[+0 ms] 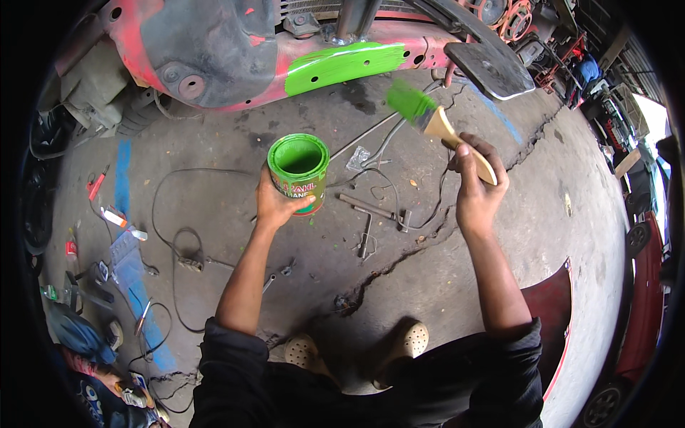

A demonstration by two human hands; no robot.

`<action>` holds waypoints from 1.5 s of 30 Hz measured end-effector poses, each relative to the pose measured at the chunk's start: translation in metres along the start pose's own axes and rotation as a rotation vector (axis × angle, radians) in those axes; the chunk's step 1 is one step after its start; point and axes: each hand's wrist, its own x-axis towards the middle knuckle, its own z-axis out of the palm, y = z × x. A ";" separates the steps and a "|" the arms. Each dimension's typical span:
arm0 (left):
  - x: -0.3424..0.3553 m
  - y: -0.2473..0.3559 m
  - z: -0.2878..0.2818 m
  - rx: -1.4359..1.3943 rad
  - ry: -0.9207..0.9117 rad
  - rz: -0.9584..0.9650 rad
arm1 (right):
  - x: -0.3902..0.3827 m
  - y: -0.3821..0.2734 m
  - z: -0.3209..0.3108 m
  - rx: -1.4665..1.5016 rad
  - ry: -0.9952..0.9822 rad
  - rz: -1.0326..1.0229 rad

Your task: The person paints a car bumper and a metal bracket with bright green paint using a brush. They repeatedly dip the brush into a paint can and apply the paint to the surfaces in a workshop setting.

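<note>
My left hand grips an open can of green paint from the left side and below the rim. My right hand is closed on the pale wooden handle of a paintbrush, whose green-coated bristles, slightly blurred, point up and left, above and right of the can. Ahead is a pink and dark grey metal part with several holes and a glossy, wet-looking green band along its lower rail. The brush is below and right of this band; I cannot tell its distance from the metal.
Cables, metal tools and small items lie on the cracked concrete floor. A dark flat arm juts out at upper right. People are at lower left. A red panel and red car are at right.
</note>
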 end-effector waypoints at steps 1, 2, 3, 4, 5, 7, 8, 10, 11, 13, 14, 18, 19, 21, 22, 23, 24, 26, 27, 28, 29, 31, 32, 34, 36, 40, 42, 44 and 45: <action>-0.001 -0.005 -0.001 -0.014 0.017 -0.006 | -0.001 -0.001 0.010 0.036 0.079 0.057; -0.002 -0.005 0.000 0.021 0.021 -0.015 | -0.001 -0.003 0.019 0.065 0.162 0.112; -0.002 -0.001 0.004 0.054 0.019 -0.016 | -0.001 -0.001 0.025 0.067 0.208 0.101; -0.001 0.003 0.007 0.087 0.018 -0.017 | 0.000 0.000 0.036 0.047 0.286 0.039; -0.002 0.003 0.004 0.098 0.017 -0.012 | -0.001 0.001 0.048 -0.021 0.311 -0.017; -0.001 0.002 0.007 0.107 -0.004 0.003 | 0.000 0.003 0.066 -0.203 0.362 -0.181; 0.000 0.002 0.005 0.093 -0.016 -0.009 | -0.001 0.004 0.077 -0.302 0.380 -0.284; -0.001 0.000 0.001 0.069 -0.042 -0.038 | -0.009 -0.006 0.098 -0.323 0.359 -0.340; -0.001 0.000 0.002 0.059 -0.035 -0.038 | -0.015 -0.014 0.107 -0.336 0.314 -0.363; 0.000 0.003 0.006 0.030 -0.030 -0.034 | -0.026 -0.026 0.120 -0.314 0.248 -0.410; 0.001 0.000 0.006 0.079 -0.048 -0.074 | -0.030 -0.030 0.126 -0.273 0.221 -0.436; 0.004 -0.027 0.009 0.021 -0.070 -0.173 | -0.047 -0.049 0.127 -0.111 0.091 -0.564; 0.002 -0.040 0.006 -0.054 -0.055 -0.186 | -0.050 -0.054 0.123 -0.076 0.064 -0.580; -0.001 -0.047 0.007 -0.139 -0.036 -0.170 | -0.046 -0.057 0.107 -0.042 0.044 -0.610; -0.002 -0.044 0.008 -0.146 -0.031 -0.144 | -0.043 -0.053 0.096 -0.108 0.069 -0.610; -0.001 -0.020 0.017 -0.090 -0.046 -0.074 | -0.036 -0.049 0.083 -0.188 0.137 -0.550; -0.002 -0.006 0.015 -0.015 -0.039 -0.008 | -0.029 -0.049 0.076 -0.318 0.206 -0.484; -0.003 -0.006 0.010 0.013 -0.012 -0.017 | -0.014 -0.035 0.077 -0.333 0.295 -0.425; -0.003 -0.004 0.010 0.023 -0.007 -0.021 | -0.005 -0.031 0.078 -0.378 0.323 -0.427; -0.003 -0.002 0.010 0.033 -0.002 -0.025 | 0.000 -0.028 0.080 -0.423 0.352 -0.429; -0.002 -0.003 0.009 0.022 -0.003 -0.020 | 0.001 -0.028 0.087 -0.439 0.346 -0.425; 0.000 -0.003 0.009 0.001 -0.006 -0.007 | -0.007 -0.030 0.104 -0.413 0.260 -0.482; 0.002 0.000 0.010 0.034 -0.005 -0.058 | -0.015 -0.036 0.112 -0.399 0.195 -0.493; 0.006 0.011 0.017 0.091 -0.011 -0.156 | -0.026 -0.043 0.125 -0.328 0.158 -0.534; 0.007 -0.020 0.011 -0.193 -0.024 -0.238 | -0.040 -0.058 0.131 -0.199 0.122 -0.527; 0.000 -0.029 0.002 -0.023 -0.020 -0.180 | -0.044 -0.062 0.104 -0.170 0.135 -0.466; -0.001 -0.004 0.008 0.057 0.003 -0.040 | -0.027 -0.047 0.083 -0.337 0.242 -0.415; -0.002 -0.005 0.005 0.070 0.017 -0.044 | -0.013 -0.035 0.082 -0.392 0.309 -0.374; -0.001 -0.004 0.006 0.078 0.016 -0.034 | -0.006 -0.028 0.082 -0.423 0.349 -0.355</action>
